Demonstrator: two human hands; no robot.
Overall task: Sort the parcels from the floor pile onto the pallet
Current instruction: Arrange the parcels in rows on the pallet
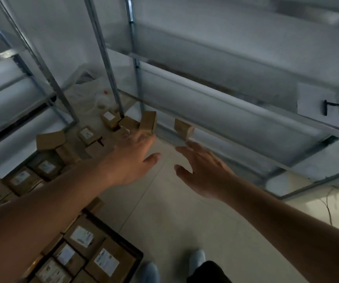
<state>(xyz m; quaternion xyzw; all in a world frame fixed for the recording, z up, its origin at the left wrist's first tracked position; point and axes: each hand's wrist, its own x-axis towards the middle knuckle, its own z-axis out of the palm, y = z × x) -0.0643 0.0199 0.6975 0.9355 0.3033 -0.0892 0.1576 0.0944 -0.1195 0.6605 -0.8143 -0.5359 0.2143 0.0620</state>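
1. Forearms crossed the lower frame nearest us, both reaching forward over the bare floor; shoes showed at the bottom edge.
2. Our left hand was stretched out with fingers spread and straight, its blurred fingertips just at the lower edge of an upright brown box. We could not tell whether they touched it; nothing was gripped.
3. Our right hand was likewise spread flat and empty, fingers apart, pointing at a small lone box lying by the shelf base, apart from the hand.
4. The floor pile lay ahead and left around a shelf post, boxes tumbled at odd angles, some label-up.
5. The pallet sat at lower left, already carrying labelled boxes packed in rows.
6. Our judgement: the step was the reach for the next pick, one box per hand.
7. To do it well, we thought each hand should close across opposite faces, thumb against fingers, before lifting; the upright box looked tippy, so it wanted steadying from the top first.
8. The post stood close to the left target; we would have lifted clear of it, then swung left to the pallet and set boxes label-up beside the rows.
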